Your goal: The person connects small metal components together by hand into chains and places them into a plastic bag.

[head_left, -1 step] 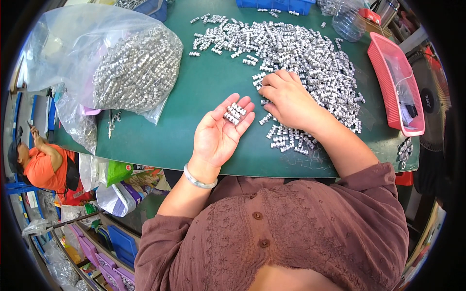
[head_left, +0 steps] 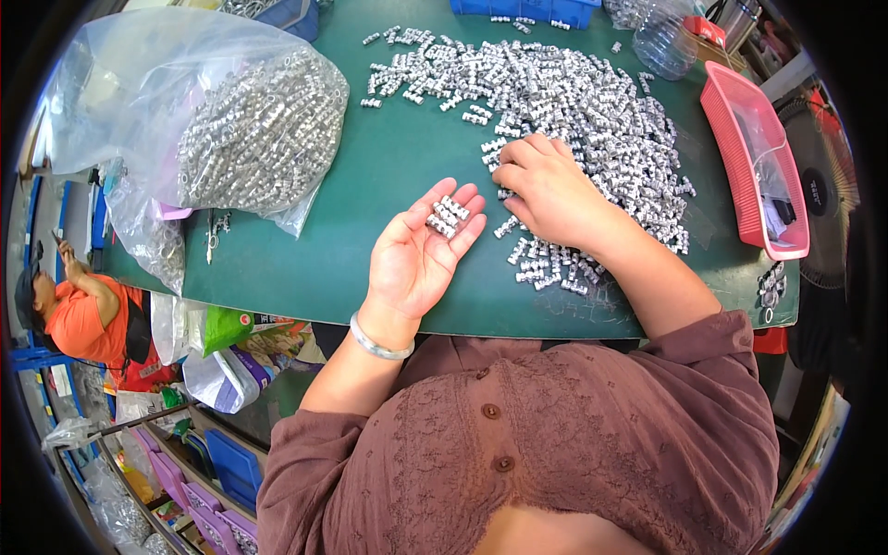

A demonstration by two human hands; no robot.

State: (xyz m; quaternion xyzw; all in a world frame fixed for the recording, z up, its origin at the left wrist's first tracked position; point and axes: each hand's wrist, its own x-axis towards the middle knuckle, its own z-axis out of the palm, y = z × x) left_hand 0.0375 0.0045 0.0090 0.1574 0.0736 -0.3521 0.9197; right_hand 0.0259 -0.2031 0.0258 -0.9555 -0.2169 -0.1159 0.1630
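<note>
Palm up, my left hand (head_left: 404, 264) holds a few small ridged metal fittings (head_left: 448, 216) lined up across its fingers. A bangle circles that wrist. To its right, my right hand (head_left: 555, 199) is palm down over the left edge of a large heap of the same silvery pieces (head_left: 592, 102). Its fingers are curled and its fingertips point down among the pieces; whatever they pinch is hidden under the hand. Loose fittings (head_left: 555, 268) lie just below that hand on the green table (head_left: 407, 148).
A clear plastic bag full of metal parts (head_left: 268, 129) lies at left. On the right is a pink basket (head_left: 754, 157), with a clear plastic jar (head_left: 664, 48) behind it. A blue bin (head_left: 527, 11) stands at the far edge. A person in orange (head_left: 88, 319) is off to the left.
</note>
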